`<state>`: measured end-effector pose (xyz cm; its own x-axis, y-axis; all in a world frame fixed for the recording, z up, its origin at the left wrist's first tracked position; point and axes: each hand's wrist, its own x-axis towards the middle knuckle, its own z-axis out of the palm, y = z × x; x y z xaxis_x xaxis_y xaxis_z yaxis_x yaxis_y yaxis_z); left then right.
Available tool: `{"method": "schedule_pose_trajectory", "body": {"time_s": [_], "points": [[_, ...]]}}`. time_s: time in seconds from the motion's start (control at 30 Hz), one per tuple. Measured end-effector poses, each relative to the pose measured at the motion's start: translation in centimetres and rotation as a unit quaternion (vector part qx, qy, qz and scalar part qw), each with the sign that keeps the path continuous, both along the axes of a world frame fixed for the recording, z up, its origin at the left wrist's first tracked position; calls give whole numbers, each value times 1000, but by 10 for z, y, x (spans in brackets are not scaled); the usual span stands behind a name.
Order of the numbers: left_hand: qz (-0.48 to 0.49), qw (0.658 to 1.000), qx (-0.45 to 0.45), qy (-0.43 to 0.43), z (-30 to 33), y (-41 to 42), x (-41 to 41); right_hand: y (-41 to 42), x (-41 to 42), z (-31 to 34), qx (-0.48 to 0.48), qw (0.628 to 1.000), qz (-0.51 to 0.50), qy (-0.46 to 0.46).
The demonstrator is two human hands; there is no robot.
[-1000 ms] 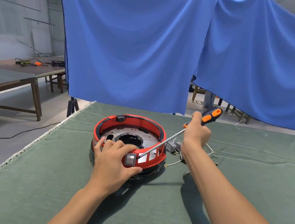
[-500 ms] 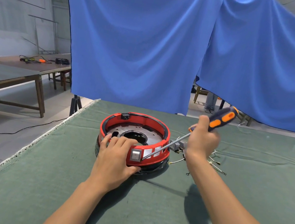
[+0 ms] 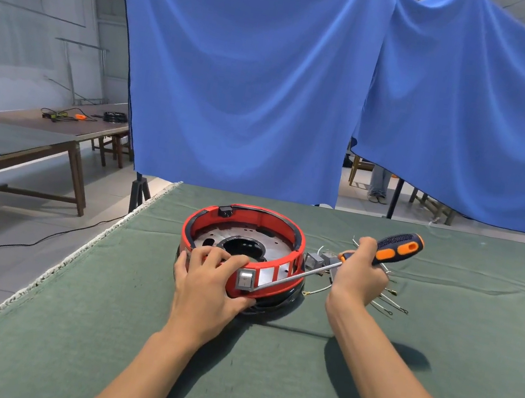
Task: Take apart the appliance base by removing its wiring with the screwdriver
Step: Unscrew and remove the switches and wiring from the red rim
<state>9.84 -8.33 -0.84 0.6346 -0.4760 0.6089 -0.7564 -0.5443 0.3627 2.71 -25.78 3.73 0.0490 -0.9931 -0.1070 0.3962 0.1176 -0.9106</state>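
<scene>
Slippage is the risk: the screwdriver (image 3: 340, 268), gripped in the right hand (image 3: 360, 273), bears beside the switch (image 3: 245, 279) on the appliance base (image 3: 242, 251) on the counter (image 3: 293, 377), just beside the left hand (image 3: 207, 281) clasping its rim, and could jab those fingers.

Blue curtains (image 3: 249, 85) behind green table cover (image 3: 257, 389), wooden tables (image 3: 21, 137) left
</scene>
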Motion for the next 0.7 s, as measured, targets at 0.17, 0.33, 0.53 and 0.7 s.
{"method": "schedule_pose_trajectory", "body": {"time_s": [0.17, 0.33, 0.53, 0.7], "points": [[-2, 1000, -8, 1, -1, -1, 1, 0, -5, -2, 0, 1000, 4, 14], [4, 1000, -2, 0, -1, -3, 0, 3, -12, 12, -67, 998, 2, 9], [5, 1000, 2, 2, -1, -3, -1, 19, -16, 21, -137, 990, 17, 8], [-1, 1000, 0, 8, 1, -1, -2, 14, -13, 21, -143, 989, 18, 33]]}}
